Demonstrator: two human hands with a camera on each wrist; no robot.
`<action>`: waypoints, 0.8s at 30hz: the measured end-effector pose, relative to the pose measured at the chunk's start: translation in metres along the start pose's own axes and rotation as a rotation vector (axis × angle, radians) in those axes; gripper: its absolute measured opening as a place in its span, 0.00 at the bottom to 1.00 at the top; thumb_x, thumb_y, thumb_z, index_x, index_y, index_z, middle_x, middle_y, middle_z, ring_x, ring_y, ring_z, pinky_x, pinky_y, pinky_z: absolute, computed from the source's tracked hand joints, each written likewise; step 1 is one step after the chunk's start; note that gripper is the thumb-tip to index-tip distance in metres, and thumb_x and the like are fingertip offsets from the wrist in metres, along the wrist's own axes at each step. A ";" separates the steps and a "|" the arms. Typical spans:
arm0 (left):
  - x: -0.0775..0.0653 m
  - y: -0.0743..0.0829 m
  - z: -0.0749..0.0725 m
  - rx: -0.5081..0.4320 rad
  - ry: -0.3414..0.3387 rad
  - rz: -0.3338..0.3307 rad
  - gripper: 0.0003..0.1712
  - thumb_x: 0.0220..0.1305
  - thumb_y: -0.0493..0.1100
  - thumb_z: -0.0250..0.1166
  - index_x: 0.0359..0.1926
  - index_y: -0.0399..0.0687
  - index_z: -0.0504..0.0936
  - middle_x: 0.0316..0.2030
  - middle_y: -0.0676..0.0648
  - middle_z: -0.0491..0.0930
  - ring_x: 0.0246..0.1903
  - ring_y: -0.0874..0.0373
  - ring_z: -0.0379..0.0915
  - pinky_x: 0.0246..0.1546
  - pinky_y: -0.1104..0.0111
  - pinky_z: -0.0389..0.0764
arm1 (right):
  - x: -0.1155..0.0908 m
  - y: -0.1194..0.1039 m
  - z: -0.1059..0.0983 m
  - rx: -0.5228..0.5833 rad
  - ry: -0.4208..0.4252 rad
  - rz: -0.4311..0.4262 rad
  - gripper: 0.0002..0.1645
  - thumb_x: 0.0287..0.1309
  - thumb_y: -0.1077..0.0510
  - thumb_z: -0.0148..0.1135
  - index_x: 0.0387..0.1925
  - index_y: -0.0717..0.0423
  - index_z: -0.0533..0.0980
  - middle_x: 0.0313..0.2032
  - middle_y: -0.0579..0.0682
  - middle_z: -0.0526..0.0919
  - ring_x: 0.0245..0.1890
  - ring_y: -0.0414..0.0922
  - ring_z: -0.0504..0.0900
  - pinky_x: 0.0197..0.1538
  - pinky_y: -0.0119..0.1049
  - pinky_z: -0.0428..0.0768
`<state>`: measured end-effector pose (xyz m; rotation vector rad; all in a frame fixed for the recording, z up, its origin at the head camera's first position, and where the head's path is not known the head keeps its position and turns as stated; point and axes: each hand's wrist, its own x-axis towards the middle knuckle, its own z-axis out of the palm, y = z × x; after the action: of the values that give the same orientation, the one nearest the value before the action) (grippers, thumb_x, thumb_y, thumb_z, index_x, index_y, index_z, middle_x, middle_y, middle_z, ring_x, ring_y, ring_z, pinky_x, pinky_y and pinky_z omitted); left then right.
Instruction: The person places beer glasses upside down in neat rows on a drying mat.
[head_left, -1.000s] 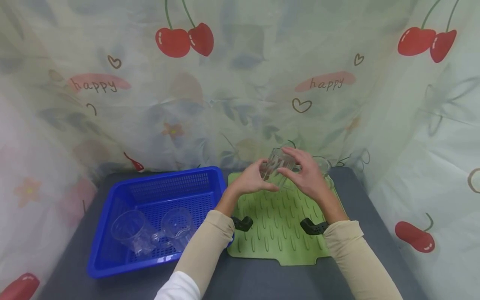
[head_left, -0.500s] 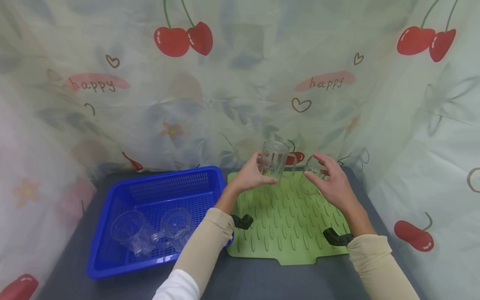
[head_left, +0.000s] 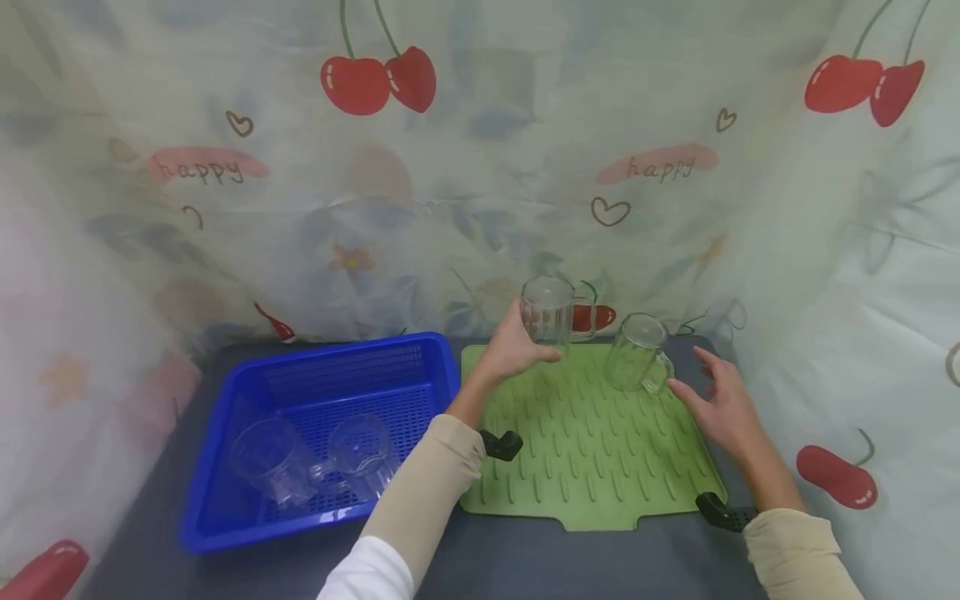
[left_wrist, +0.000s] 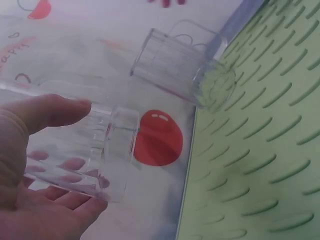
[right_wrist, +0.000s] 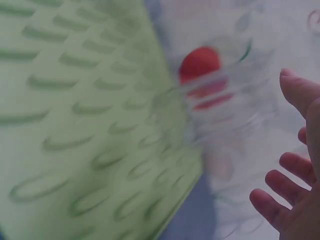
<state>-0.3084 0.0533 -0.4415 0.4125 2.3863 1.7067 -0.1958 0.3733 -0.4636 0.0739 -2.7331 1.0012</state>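
Note:
My left hand [head_left: 512, 347] grips a clear glass mug [head_left: 546, 317] over the back edge of a green ridged mat [head_left: 581, 442]. The mug's handle points right. In the left wrist view, the thumb [left_wrist: 55, 111] and fingers wrap the mug's ribbed body [left_wrist: 87, 162]. A second glass mug [head_left: 632, 360] stands on the mat's back right part, its handle toward my right hand [head_left: 723, 404]. That hand is just right of the handle, fingers spread and holding nothing. In the right wrist view, a gap separates it from the blurred mug [right_wrist: 230, 107].
A blue plastic basket [head_left: 341, 367] stands left of the mat, with two clear mugs [head_left: 270, 458] lying in it. Behind the dark grey table [head_left: 525, 554] hangs a printed curtain [head_left: 480, 167], which also encloses both sides.
My right hand has left the held mug and drawn away rightward, past the mug on the mat. My left hand has turned its mug more upright, handle now showing at right.

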 end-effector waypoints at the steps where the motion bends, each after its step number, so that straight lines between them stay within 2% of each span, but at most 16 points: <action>1: 0.000 0.000 0.003 -0.005 0.008 -0.001 0.66 0.48 0.38 0.81 0.80 0.50 0.46 0.72 0.39 0.66 0.71 0.42 0.67 0.65 0.49 0.77 | -0.004 0.006 0.001 -0.017 -0.016 0.010 0.46 0.73 0.47 0.59 0.77 0.68 0.53 0.68 0.77 0.61 0.65 0.73 0.65 0.57 0.70 0.72; 4: 0.001 0.002 0.010 -0.033 0.045 0.020 0.67 0.46 0.35 0.81 0.80 0.50 0.47 0.71 0.39 0.67 0.70 0.42 0.67 0.66 0.48 0.76 | -0.012 0.024 0.007 -0.076 -0.068 0.033 0.47 0.73 0.44 0.58 0.77 0.69 0.52 0.68 0.79 0.61 0.64 0.74 0.65 0.56 0.71 0.71; 7: 0.002 0.001 0.014 -0.069 0.095 0.047 0.67 0.41 0.32 0.82 0.78 0.53 0.52 0.67 0.41 0.72 0.67 0.43 0.70 0.67 0.48 0.74 | -0.016 0.039 0.015 -0.104 -0.134 0.059 0.50 0.72 0.41 0.58 0.78 0.69 0.50 0.70 0.80 0.58 0.68 0.76 0.61 0.60 0.73 0.66; 10: 0.004 0.000 0.019 -0.058 0.143 0.045 0.68 0.39 0.32 0.83 0.77 0.56 0.54 0.66 0.43 0.74 0.67 0.44 0.71 0.67 0.48 0.73 | -0.019 0.049 0.023 -0.114 -0.216 0.100 0.54 0.72 0.38 0.57 0.79 0.70 0.46 0.72 0.81 0.53 0.71 0.78 0.54 0.65 0.76 0.60; 14: 0.007 -0.001 0.028 -0.019 0.201 0.007 0.66 0.39 0.34 0.84 0.76 0.57 0.55 0.66 0.43 0.74 0.66 0.43 0.72 0.65 0.48 0.75 | -0.024 0.056 0.032 -0.118 -0.310 0.146 0.60 0.69 0.36 0.60 0.79 0.69 0.41 0.74 0.80 0.49 0.72 0.79 0.51 0.67 0.77 0.58; 18: 0.009 -0.002 0.034 -0.008 0.251 -0.054 0.66 0.41 0.36 0.84 0.77 0.56 0.54 0.66 0.40 0.74 0.65 0.41 0.72 0.63 0.47 0.77 | -0.026 0.057 0.036 -0.118 -0.388 0.153 0.66 0.65 0.35 0.64 0.80 0.68 0.39 0.75 0.80 0.44 0.73 0.79 0.47 0.67 0.78 0.56; 24: 0.011 -0.011 0.040 0.002 0.289 -0.101 0.67 0.40 0.38 0.85 0.77 0.57 0.54 0.66 0.39 0.74 0.65 0.39 0.72 0.63 0.46 0.78 | -0.028 0.057 0.036 -0.133 -0.436 0.134 0.66 0.61 0.34 0.67 0.80 0.67 0.42 0.75 0.81 0.39 0.73 0.81 0.44 0.66 0.80 0.56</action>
<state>-0.3076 0.0894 -0.4643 0.0440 2.5529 1.8255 -0.1830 0.3926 -0.5326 0.0974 -3.2332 0.9235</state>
